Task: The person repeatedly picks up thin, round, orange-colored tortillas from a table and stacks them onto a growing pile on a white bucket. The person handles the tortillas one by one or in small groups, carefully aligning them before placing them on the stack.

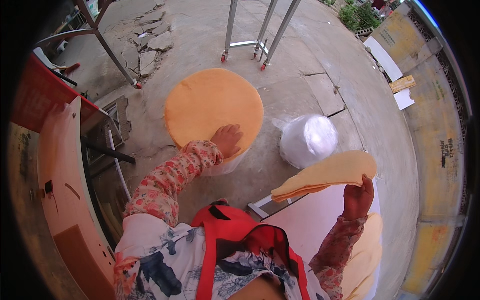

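Observation:
My left hand [227,141] lies with spread fingers on the near right part of a round stack of thin orange-tan sheets [213,107]. Clear plastic shows below the stack's near edge. My right hand [359,197] pinches the right end of a few folded, thin tan sheets [326,172], held up over a white tabletop [300,221]. More tan sheets [362,258] lie on that table, partly behind my right forearm. Between the stack and the folded sheets, a bundle wrapped in clear plastic [309,140] stands on the ground.
A metal frame on red casters [245,44] stands ahead, another frame [114,54] at the upper left. Broken concrete slabs [150,48] lie near it. A long board and red banner [45,93] run along the left. Yellowish panels [435,131] line the right side.

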The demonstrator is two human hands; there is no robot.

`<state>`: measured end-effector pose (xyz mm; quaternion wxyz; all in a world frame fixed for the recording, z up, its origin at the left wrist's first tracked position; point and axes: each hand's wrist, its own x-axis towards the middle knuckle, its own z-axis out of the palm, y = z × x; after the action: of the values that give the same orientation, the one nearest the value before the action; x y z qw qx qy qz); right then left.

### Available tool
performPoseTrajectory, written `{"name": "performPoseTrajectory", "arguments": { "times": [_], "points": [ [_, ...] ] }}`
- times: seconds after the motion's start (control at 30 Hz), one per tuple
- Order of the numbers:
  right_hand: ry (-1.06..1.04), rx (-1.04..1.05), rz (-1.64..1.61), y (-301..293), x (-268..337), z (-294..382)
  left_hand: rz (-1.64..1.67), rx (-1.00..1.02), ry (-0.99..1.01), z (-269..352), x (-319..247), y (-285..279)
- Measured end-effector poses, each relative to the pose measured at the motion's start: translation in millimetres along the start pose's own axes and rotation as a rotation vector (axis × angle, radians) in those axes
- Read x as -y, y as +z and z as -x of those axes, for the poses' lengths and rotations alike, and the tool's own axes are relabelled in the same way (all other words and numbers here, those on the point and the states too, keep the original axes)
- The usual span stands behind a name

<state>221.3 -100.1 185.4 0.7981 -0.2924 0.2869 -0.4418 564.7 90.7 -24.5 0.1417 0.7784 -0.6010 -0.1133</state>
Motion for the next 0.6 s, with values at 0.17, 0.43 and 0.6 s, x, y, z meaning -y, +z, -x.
{"name": "performPoseTrajectory", "arguments": {
  "times": [0.17, 0.43, 0.6],
  "points": [
    [0.14, 0.164, 0.053, 83, -45, -67, -0.099, -0.288, 0.011, 19, 4, 34],
    [0.4, 0.79, -0.39, 236, -56, -77, 0.263, -0.367, 0.011, 47, 20, 52],
    [0.328, 0.614, -0.146, 186, -128, -93, 2.117, -0.629, -0.493, 53, 40, -2]
  ]
}}
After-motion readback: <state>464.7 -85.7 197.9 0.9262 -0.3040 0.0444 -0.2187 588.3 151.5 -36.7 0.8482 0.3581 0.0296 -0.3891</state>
